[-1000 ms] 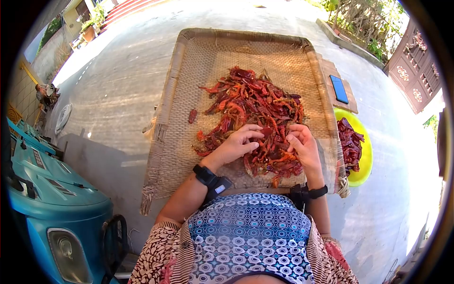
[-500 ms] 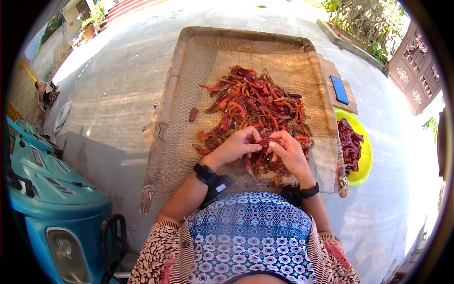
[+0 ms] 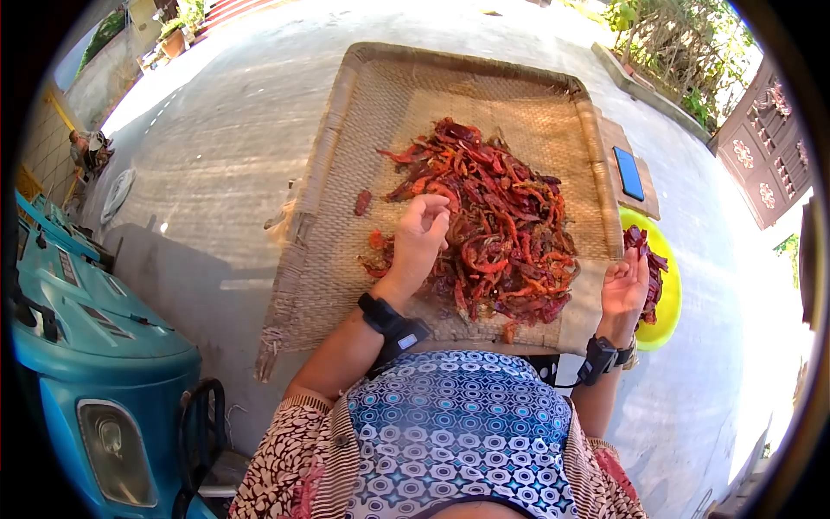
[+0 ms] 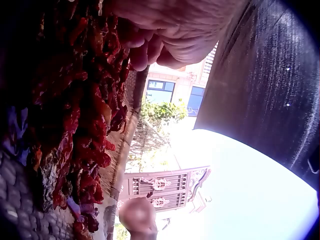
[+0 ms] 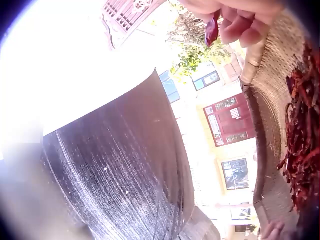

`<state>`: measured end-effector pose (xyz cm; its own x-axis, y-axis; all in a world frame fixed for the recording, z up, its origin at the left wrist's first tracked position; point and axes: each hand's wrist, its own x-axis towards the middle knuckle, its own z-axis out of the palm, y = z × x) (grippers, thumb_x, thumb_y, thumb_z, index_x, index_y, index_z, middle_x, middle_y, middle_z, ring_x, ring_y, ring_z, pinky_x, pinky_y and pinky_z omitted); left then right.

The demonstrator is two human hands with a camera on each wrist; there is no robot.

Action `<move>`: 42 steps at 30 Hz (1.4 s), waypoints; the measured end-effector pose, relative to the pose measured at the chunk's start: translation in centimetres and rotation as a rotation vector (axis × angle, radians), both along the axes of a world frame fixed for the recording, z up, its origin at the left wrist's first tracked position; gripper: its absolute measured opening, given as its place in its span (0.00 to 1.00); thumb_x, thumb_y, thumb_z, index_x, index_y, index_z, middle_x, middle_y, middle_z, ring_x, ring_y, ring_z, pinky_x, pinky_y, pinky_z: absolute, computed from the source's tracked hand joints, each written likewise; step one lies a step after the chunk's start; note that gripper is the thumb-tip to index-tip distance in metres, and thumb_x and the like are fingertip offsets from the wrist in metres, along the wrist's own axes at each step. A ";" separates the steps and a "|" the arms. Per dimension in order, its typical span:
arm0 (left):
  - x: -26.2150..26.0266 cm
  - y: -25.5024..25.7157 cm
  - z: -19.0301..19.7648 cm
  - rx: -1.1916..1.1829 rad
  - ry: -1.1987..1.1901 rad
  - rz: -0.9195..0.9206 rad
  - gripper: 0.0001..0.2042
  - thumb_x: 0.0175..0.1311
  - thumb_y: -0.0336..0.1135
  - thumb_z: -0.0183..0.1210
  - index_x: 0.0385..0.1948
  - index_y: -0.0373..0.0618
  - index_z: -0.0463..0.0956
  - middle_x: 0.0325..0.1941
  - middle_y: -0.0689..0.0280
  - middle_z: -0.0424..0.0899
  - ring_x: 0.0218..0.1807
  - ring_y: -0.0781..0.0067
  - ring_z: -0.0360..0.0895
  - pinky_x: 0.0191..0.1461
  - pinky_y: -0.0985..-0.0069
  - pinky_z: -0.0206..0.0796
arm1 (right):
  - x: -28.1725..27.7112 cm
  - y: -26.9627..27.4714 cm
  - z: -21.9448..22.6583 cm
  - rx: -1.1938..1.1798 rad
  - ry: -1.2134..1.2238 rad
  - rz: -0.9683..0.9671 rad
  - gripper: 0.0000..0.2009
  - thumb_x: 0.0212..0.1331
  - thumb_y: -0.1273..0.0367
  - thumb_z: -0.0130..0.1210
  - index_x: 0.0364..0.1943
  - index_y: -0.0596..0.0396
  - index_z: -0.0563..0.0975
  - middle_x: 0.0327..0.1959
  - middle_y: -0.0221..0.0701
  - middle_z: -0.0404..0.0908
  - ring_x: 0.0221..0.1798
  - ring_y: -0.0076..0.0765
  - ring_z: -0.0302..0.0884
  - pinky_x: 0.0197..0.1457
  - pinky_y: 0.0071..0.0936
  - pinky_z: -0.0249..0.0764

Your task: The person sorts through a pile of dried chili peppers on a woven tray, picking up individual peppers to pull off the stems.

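A heap of dried red chili pieces [image 3: 497, 225] lies on a woven tray [image 3: 372, 104]. My left hand [image 3: 422, 238] hovers over the left side of the heap, fingers loosely curled; nothing shows between them in the left wrist view. At the tray's right edge my right hand [image 3: 626, 284] is beside a yellow-green basin [image 3: 664, 320] that contains darker red chilies [image 3: 638, 240]. In the right wrist view it pinches a dark red chili piece [image 5: 212, 31] between thumb and fingers.
A blue phone [image 3: 628, 173] lies on a board [image 3: 644, 195] right of the tray. One chili piece [image 3: 362, 202] sits apart on the tray's left. At the left stands a teal vehicle [image 3: 95, 346]. A person [image 3: 89, 151] sits farther back.
Both hands came together over the heap, then parted. The right hand moved right to the basin with a chili piece, while the left rose slightly up and left.
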<state>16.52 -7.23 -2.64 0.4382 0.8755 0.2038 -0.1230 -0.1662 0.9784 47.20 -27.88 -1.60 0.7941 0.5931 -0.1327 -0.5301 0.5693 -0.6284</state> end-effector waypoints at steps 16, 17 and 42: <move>-0.2 0.2 0.4 0.231 0.222 0.260 0.16 0.58 0.26 0.62 0.48 0.41 0.74 0.39 0.65 0.78 0.38 0.76 0.76 0.41 0.76 0.72 | -6.9 3.1 0.8 -0.177 -0.275 0.243 0.09 0.67 0.67 0.52 0.48 0.54 0.74 0.34 0.26 0.78 0.28 0.20 0.71 0.31 0.17 0.67; -0.1 -0.1 0.9 0.134 0.166 0.148 0.15 0.58 0.26 0.62 0.48 0.41 0.74 0.39 0.66 0.77 0.38 0.78 0.75 0.40 0.78 0.71 | -7.3 3.2 0.8 -0.209 -0.347 0.294 0.10 0.67 0.68 0.52 0.49 0.54 0.74 0.34 0.26 0.78 0.28 0.19 0.71 0.32 0.17 0.67; 0.1 -1.5 2.3 -0.233 -0.104 -0.534 0.11 0.67 0.27 0.56 0.48 0.40 0.71 0.42 0.67 0.79 0.36 0.82 0.78 0.36 0.84 0.70 | -12.2 5.1 2.2 -0.434 -0.662 0.693 0.11 0.69 0.65 0.52 0.48 0.56 0.73 0.36 0.31 0.82 0.28 0.18 0.76 0.33 0.17 0.73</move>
<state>16.61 -8.73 -0.39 0.8183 0.5664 0.0983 -0.2280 0.1628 0.9599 35.03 -22.81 0.56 0.2906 0.9510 -0.1061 -0.1299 -0.0706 -0.9890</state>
